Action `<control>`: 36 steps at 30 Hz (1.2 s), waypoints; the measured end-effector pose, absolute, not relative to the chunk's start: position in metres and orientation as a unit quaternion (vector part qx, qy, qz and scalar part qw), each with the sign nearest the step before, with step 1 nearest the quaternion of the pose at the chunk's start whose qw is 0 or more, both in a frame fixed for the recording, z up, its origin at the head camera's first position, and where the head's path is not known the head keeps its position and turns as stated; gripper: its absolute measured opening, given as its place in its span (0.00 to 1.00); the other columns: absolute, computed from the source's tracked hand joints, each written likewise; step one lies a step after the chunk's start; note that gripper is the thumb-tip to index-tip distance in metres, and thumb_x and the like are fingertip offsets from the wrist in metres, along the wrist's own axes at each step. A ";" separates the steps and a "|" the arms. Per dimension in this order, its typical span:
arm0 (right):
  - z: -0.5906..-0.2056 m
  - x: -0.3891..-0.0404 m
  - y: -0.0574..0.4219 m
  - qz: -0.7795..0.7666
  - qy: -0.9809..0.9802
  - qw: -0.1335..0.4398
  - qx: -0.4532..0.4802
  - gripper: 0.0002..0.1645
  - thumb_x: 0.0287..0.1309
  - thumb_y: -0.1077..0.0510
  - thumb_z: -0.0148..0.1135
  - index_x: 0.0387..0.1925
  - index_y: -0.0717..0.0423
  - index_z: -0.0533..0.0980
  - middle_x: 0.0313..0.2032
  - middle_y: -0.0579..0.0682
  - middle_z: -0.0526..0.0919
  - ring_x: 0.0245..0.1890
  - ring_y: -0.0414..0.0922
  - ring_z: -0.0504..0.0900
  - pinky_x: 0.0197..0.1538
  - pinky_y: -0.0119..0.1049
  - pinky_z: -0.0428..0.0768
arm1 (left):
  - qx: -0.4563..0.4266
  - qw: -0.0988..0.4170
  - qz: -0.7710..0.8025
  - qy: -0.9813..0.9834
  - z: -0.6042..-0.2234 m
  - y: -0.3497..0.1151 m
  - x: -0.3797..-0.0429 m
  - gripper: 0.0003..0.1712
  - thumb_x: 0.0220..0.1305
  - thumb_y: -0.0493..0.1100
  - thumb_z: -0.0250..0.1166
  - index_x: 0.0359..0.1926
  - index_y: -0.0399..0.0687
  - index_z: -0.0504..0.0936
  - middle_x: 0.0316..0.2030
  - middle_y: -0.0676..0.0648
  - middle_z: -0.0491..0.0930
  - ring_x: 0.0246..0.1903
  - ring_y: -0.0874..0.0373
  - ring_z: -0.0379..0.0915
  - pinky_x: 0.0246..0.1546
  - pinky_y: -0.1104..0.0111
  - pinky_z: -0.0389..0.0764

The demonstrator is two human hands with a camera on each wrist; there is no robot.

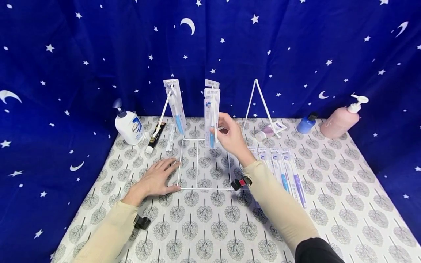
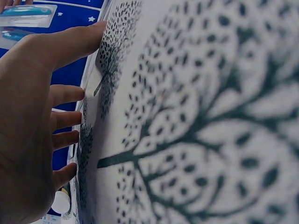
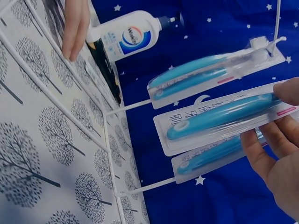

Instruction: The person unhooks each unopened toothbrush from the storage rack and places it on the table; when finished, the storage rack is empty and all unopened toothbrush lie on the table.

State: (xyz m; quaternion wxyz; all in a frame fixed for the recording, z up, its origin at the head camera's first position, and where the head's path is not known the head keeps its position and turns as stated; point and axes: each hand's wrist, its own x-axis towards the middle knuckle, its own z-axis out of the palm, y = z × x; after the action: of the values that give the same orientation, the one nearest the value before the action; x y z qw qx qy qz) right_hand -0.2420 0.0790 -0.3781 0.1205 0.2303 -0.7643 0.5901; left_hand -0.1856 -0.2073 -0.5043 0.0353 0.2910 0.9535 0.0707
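Observation:
My right hand pinches a blister-packed blue toothbrush between thumb and fingers, upright at the middle prong of a white wire display rack. Right behind it hangs another packed blue toothbrush. On the rack's left prong hang packed blue toothbrushes, one behind another. My left hand lies low at the rack's left side, fingers spread and thumb extended, its fingertips right at the base wire. In the left wrist view the left hand shows nothing in its grasp.
Several packed toothbrushes lie in a row right of the rack, partly behind my right forearm. Behind stand a white pump bottle, a blue bottle and a pink pump bottle. A black tube and a pink-white tube lie near the prongs.

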 end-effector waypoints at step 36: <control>-0.377 -0.160 0.091 0.585 -0.742 0.111 0.307 0.21 0.45 0.75 0.61 0.45 0.70 0.70 0.31 0.62 0.82 0.29 0.51 0.80 0.38 0.42 0.83 | 0.290 0.033 0.077 0.953 -0.504 -0.206 -0.183 0.52 0.48 0.76 0.54 0.69 0.56 0.54 0.70 0.46 0.49 0.68 0.45 0.45 0.64 0.44 0.53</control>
State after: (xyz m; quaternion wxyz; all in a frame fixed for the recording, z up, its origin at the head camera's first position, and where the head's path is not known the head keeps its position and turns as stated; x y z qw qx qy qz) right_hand -0.1596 0.0911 -0.3769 0.1110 0.3072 -0.7424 0.5850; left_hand -0.1835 -0.2062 -0.5044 0.0332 0.2903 0.9532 0.0775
